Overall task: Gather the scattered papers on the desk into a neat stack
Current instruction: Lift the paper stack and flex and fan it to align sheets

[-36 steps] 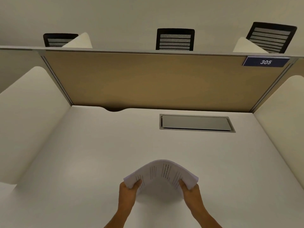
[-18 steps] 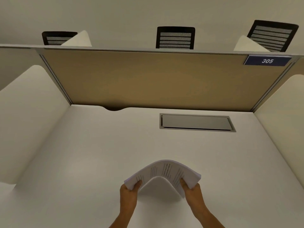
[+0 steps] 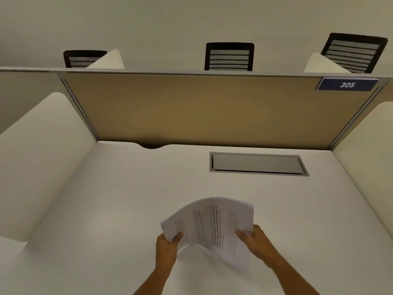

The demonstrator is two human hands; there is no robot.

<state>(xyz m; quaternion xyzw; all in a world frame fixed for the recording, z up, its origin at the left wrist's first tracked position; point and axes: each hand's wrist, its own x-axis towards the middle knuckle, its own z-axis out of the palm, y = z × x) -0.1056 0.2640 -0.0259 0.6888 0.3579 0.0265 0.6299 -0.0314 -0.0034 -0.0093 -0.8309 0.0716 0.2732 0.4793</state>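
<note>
We held the papers in the air just above the surface, near its front edge, with no loose sheet visible anywhere else on it. Our left hand pinched the bundle's left corner, thumb on top, and our right hand gripped the right side the same way. The bundle arched upward between the two grips, and at least one sheet hung lower than the rest at the near right, its edge out of line with the others.

We judged the gathering done and the squaring-up not yet finished, and that was where the trouble could come. Because the bundle was bowed and held only at its two sides, the sagging sheet could slip free and fall back onto the surface if either grip eased. Pressing the sides closer would deepen the arch and could crease the pages. Setting the bundle down as it was would leave a ragged stack, since the edges were not flush. The recessed hatch lay well apart from the papers, so we saw little risk there.
</note>
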